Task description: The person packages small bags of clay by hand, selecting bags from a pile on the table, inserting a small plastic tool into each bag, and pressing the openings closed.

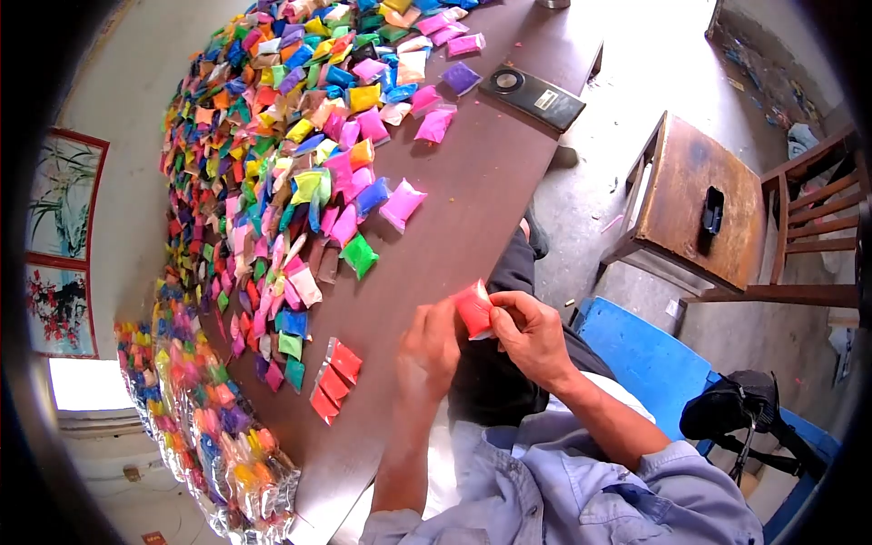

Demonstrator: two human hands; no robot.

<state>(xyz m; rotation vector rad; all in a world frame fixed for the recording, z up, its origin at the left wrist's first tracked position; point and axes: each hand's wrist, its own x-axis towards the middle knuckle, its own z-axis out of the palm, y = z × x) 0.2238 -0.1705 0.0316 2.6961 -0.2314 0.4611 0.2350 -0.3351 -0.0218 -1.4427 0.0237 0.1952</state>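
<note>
Red packet (472,311) in its pinch, the right hand (531,338) was near the worktop (409,272), beside the curled left hand (429,352), whose grip was unclear.

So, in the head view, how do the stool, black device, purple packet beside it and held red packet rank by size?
1. Stool
2. Black device
3. Purple packet and red packet, unranked: fingers hide part of the red one, which looks nearer.

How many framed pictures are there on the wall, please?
2. The upper one shows green leafy stems; the lower one, directly beneath it, shows red and dark blossoms. Any others beyond the dark edge of the view would be hidden.
</note>
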